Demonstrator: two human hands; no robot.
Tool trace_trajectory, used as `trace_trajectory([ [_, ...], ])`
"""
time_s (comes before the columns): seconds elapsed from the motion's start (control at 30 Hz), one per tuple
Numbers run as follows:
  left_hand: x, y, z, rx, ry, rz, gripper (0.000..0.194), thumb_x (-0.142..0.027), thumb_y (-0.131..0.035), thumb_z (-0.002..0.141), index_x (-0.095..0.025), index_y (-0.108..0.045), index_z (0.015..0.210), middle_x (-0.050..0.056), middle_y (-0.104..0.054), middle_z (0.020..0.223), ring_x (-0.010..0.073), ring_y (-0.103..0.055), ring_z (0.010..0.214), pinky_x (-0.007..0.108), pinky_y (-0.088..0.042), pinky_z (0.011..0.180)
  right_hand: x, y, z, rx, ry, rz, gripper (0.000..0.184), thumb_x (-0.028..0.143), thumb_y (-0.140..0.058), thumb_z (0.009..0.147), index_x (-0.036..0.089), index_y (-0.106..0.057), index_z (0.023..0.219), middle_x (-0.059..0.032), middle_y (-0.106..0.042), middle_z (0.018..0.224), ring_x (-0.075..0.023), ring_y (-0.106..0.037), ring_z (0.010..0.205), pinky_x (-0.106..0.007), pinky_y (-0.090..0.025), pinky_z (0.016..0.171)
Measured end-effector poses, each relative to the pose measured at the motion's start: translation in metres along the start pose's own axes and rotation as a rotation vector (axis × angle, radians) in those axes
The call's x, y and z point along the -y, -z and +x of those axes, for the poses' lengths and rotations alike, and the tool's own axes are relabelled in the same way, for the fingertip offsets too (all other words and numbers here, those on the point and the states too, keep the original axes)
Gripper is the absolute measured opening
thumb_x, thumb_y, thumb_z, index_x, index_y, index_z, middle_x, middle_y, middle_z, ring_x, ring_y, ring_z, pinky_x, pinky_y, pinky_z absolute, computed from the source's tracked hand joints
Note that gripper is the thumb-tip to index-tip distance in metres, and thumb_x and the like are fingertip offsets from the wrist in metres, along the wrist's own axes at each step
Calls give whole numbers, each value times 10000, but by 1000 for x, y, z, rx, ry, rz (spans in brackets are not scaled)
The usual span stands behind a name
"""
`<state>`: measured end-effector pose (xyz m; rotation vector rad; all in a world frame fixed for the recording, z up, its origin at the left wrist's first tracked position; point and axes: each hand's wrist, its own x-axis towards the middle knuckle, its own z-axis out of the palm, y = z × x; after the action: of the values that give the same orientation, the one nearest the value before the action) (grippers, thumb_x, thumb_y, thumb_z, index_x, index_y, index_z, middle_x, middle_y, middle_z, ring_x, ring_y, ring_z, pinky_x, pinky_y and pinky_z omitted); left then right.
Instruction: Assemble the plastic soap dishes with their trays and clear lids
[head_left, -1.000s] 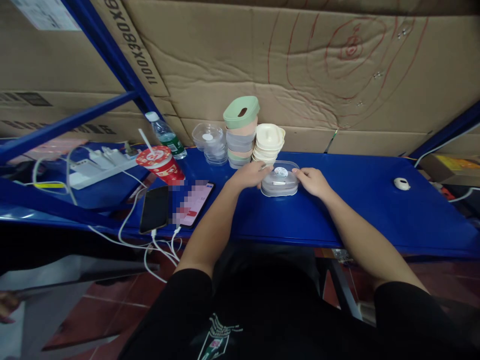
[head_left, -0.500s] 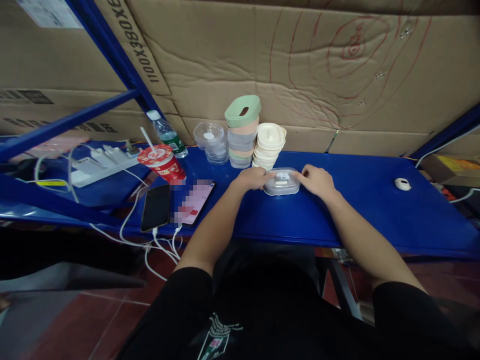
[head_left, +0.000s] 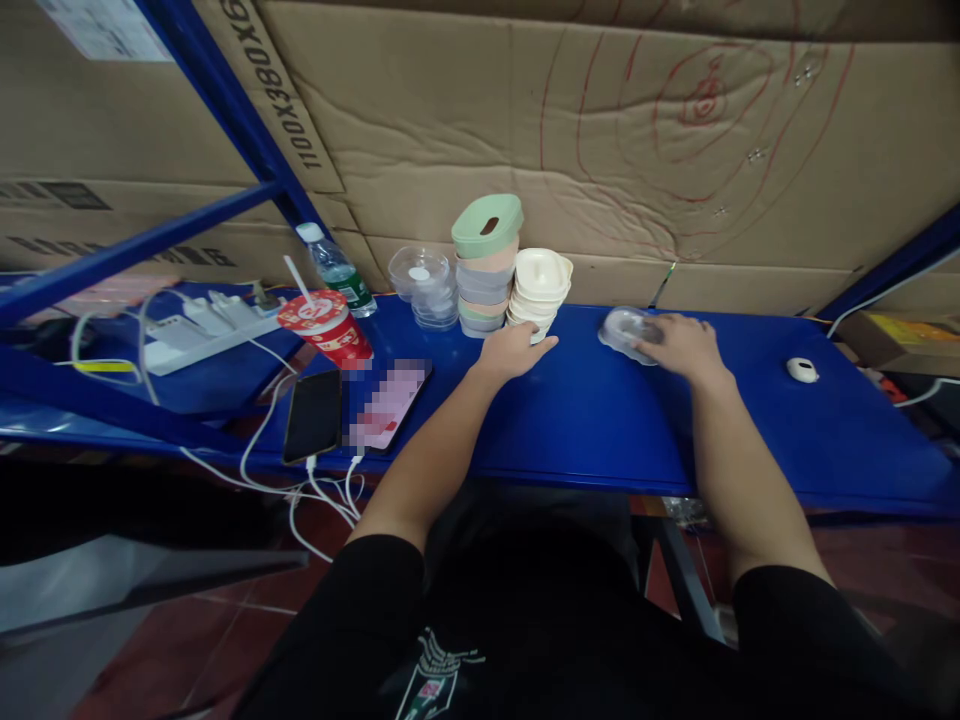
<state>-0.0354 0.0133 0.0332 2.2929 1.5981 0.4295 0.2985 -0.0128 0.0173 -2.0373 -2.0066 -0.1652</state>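
My right hand grips a clear plastic lidded container on its right side, at the back of the blue table. My left hand holds nothing, its thumb apart from the fingers, just in front of a stack of cream lids. Left of those stands a taller stack of boxes in peach, grey and green, topped by a green piece with an oval slot. Several clear plastic lids or containers are piled beside it.
To the left are a red drink cup with a straw, a water bottle and two phones, one dark, on charging cables. A power strip lies farther left. A small white case sits at the right. Cardboard walls the back.
My right hand has carried the clear container to the right and back. My left hand has let go of it and moved slightly left, with its thumb now spread.
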Motion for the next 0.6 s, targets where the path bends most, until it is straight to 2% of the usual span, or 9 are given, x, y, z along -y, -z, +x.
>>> trace_trajectory([
  [0.07, -2, -1, 0, -54, -25, -39, 563, -603, -561, 1039, -192, -681, 1405, 117, -820, 1172, 346, -736, 1194, 432, -543, 991, -9, 2, 0, -69, -163, -70, 686, 660, -641, 924, 219, -695, 1446, -220, -660, 1486, -495, -589, 1341, -763, -355, 1135],
  [0.13, -3, -3, 0, -142, -62, -78, 493, -531, -589, 1046, -200, -669, 1403, 85, -831, 1091, 327, -755, 1141, 423, -552, 972, -9, -1, 2, -123, -202, -67, 743, 665, -626, 929, 187, -645, 1496, -250, -605, 1540, -506, -528, 1400, -776, -320, 1148],
  [0.2, -4, -4, 2, -242, -98, -115, 456, -452, -606, 1050, -208, -635, 1434, 59, -831, 1043, 307, -762, 1114, 409, -555, 961, -3, -6, 4, -149, -160, -29, 765, 667, -609, 938, 164, -622, 1515, -259, -554, 1588, -499, -475, 1454, -755, -308, 1171],
  [0.27, -3, -6, 6, -310, -122, -147, 524, -391, -621, 1044, -214, -553, 1532, 49, -829, 1049, 294, -761, 1110, 400, -560, 955, 7, -14, 5, -146, -88, 21, 764, 672, -598, 944, 159, -628, 1510, -252, -541, 1602, -491, -456, 1476, -734, -300, 1193],
  [0.4, 5, -12, 18, -316, -142, -189, 752, -333, -644, 1022, -216, -329, 1695, 48, -831, 1077, 284, -762, 1085, 403, -575, 958, 26, -31, 4, -106, 16, 88, 767, 685, -606, 936, 173, -641, 1505, -234, -563, 1589, -490, -460, 1484, -732, -276, 1228],
  [0.47, 9, -15, 23, -321, -159, -200, 737, -309, -639, 1020, -217, -339, 1687, 56, -829, 1099, 282, -761, 1099, 403, -578, 971, 32, -38, 3, -67, 42, 96, 772, 675, -621, 928, 178, -629, 1519, -226, -554, 1606, -495, -435, 1514, -736, -270, 1239],
  [0.6, 15, -15, 27, -399, -176, -230, 524, -273, -610, 1028, -214, -507, 1538, 84, -814, 1163, 297, -748, 1176, 412, -572, 1003, 41, -45, 1, -27, 89, 136, 804, 669, -645, 911, 178, -597, 1547, -216, -540, 1628, -503, -403, 1548, -737, -280, 1250],
])
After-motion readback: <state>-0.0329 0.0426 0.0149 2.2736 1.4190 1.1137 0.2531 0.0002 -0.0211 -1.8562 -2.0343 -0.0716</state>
